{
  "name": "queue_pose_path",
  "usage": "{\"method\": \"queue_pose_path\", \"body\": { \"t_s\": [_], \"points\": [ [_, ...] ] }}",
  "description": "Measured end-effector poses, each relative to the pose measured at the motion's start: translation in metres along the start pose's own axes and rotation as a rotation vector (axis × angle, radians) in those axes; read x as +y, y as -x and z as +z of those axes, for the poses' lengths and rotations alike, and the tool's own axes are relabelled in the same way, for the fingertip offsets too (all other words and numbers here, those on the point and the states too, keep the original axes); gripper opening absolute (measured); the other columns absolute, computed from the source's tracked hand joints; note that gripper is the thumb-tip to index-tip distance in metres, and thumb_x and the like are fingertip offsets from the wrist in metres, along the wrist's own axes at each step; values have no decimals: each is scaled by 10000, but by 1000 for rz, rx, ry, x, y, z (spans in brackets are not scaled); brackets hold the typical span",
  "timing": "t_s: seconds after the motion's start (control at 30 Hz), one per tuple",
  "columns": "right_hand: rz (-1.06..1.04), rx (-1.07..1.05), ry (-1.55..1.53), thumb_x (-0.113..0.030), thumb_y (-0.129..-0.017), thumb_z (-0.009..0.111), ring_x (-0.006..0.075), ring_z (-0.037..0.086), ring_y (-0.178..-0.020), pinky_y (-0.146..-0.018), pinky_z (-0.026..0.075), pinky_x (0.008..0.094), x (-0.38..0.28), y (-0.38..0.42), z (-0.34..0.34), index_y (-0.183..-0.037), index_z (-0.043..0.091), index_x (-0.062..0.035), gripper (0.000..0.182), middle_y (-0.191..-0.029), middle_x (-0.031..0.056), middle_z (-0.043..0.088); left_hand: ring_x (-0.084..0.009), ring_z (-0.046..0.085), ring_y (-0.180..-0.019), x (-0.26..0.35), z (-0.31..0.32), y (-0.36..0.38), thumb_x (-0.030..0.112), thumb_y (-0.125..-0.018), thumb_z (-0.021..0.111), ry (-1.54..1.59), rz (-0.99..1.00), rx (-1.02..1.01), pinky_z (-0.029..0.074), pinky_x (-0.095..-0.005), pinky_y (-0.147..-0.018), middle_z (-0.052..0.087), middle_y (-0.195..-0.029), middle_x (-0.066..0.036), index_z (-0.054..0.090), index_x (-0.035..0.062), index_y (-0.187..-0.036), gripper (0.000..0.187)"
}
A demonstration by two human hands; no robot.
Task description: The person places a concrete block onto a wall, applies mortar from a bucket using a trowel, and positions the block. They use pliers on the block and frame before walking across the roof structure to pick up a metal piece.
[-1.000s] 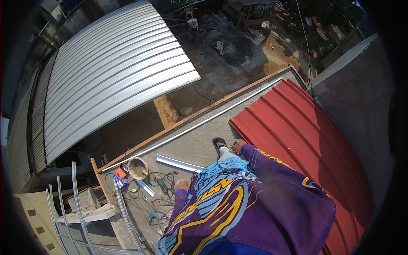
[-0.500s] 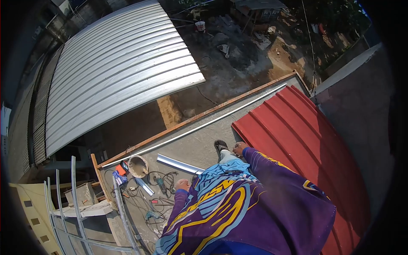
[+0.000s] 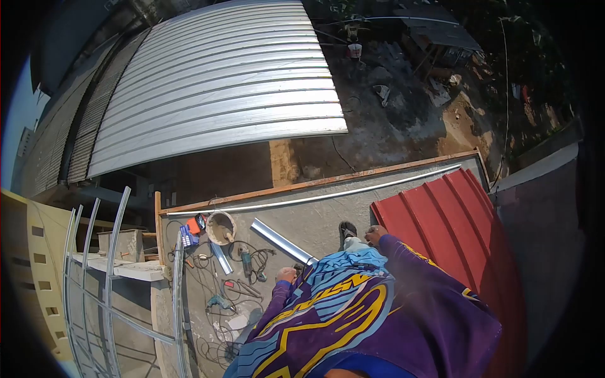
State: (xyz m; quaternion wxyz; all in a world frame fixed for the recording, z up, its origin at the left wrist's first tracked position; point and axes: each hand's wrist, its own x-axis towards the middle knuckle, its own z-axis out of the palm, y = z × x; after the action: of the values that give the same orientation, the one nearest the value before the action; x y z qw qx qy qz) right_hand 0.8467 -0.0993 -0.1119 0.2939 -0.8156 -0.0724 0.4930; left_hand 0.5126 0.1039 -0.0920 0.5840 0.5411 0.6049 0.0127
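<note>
My left hand hangs at my side with its fingers curled in, and nothing shows in it. It is nearest to a shiny metal channel lying on the concrete, whose near end runs behind my shirt. My right hand, loosely closed and without a visible load, hangs beside the left edge of the red ribbed roofing sheets. Both hands look small from here, so finger detail is poor. Below my right hand, one sandalled foot stands on the concrete.
Left of me lie a bucket, a blue-and-orange box, a power tool, another tool and tangled cords. A white pipe follows the wooden edge board. Beyond are a drop and a metal roof. Metal framing stands left.
My view has turned and tilted, so the roof, tools and red sheets sit differently in it. Both hands stay low at my sides with little visible change.
</note>
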Motion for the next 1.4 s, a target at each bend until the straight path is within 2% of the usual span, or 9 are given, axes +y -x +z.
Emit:
{"method": "queue_pose_path", "body": {
  "t_s": [0.03,0.1,0.23,0.5,0.6,0.7,1.1,1.27,1.4],
  "points": [
    [-437,-165,352,-111,-787,582,217,653,-667,-556,538,347,42,-46,-2,-909,655,26,198,-828,145,662,-129,541,-426,-53,6,-40,170,-785,590,116,-114,-139,429,-265,-418,588,-559,-33,672,63,-685,168],
    [-60,-340,-146,-66,-766,552,191,622,-572,-519,518,332,87,-114,3,-775,655,36,145,-643,100,630,-205,656,-632,-51,15,-43,284,-768,602,-404,-49,-125,522,-346,-608,686,-727,-77,713,101,-842,226],
    [-835,-273,1067,-144,-707,566,165,657,-681,-593,517,326,55,-143,-34,-721,703,-38,173,-724,90,680,-290,665,-827,-11,42,-34,201,-776,609,-1261,181,70,522,-454,-639,697,-894,-87,727,69,-864,198],
    [-1450,-507,1769,-156,-707,565,153,662,-764,-633,512,340,-36,-249,-10,-689,702,-64,166,-785,85,689,-247,659,-775,-79,60,-61,171,-775,600,-519,-106,413,499,-429,-599,689,-838,-55,720,85,-823,155],
    [-960,-620,1534,-169,-771,529,189,628,-730,-616,507,370,-120,-250,25,-815,648,-71,160,-807,93,654,-268,664,-826,-99,73,-16,250,-778,579,-193,-434,593,510,-410,-687,693,-897,-105,702,61,-864,241],
    [-112,-528,560,-182,-834,494,224,595,-696,-599,503,401,-201,-182,55,-940,595,-79,179,-829,102,619,-280,664,-904,-108,85,54,284,-787,563,82,-632,631,524,-400,-761,685,-987,-137,703,63,-927,297],
    [-106,-828,594,-180,-861,476,250,617,-712,-542,510,414,-197,-135,115,-990,580,-97,185,-812,113,611,-306,665,-929,-136,142,88,259,-767,583,208,-791,557,530,-394,-783,676,-1003,-173,710,55,-946,299],
    [-1740,-1076,1694,-293,-748,595,244,633,-837,-729,512,423,-124,-233,83,-861,690,-181,185,-841,29,653,-306,667,-911,-220,160,41,242,-759,579,121,-736,488,530,-401,-780,684,-982,-152,720,86,-922,266],
    [-1712,-823,1765,-330,-694,618,227,630,-820,-718,511,371,-69,-317,54,-713,704,-211,148,-787,14,638,-309,663,-900,-168,106,66,241,-735,588,6,-585,473,522,-410,-770,690,-931,-147,724,94,-873,243]
  ]
}}
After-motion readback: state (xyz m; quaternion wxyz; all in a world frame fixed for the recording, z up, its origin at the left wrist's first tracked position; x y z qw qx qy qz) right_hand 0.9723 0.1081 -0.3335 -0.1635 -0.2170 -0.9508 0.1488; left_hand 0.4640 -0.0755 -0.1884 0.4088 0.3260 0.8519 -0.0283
